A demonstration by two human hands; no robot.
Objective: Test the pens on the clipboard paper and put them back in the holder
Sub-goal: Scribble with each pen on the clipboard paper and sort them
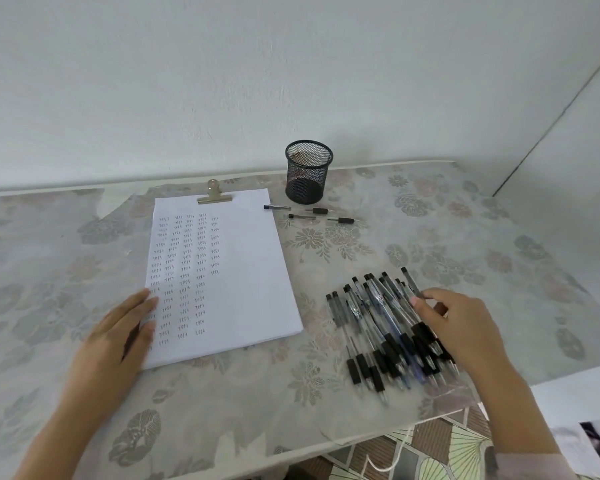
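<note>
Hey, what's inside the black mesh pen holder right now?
The mesh holder looks empty: no pens stick out above its rim. Its bottom appears dark through the mesh, so something small lying there cannot be ruled out.

A floral tablecloth [430, 216] covers the table against a white wall [222, 81], with patterned floor [440, 445] below.

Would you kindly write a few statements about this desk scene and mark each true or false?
1. The holder stands upright. True.
2. The holder is full of pens. False: it looks empty; the pens lie piled on the table.
3. The left hand rests on the paper. True.
4. The paper is blank. False: it bears columns of marks.
5. The right hand is on the clip. False: it is at the pens.
</note>
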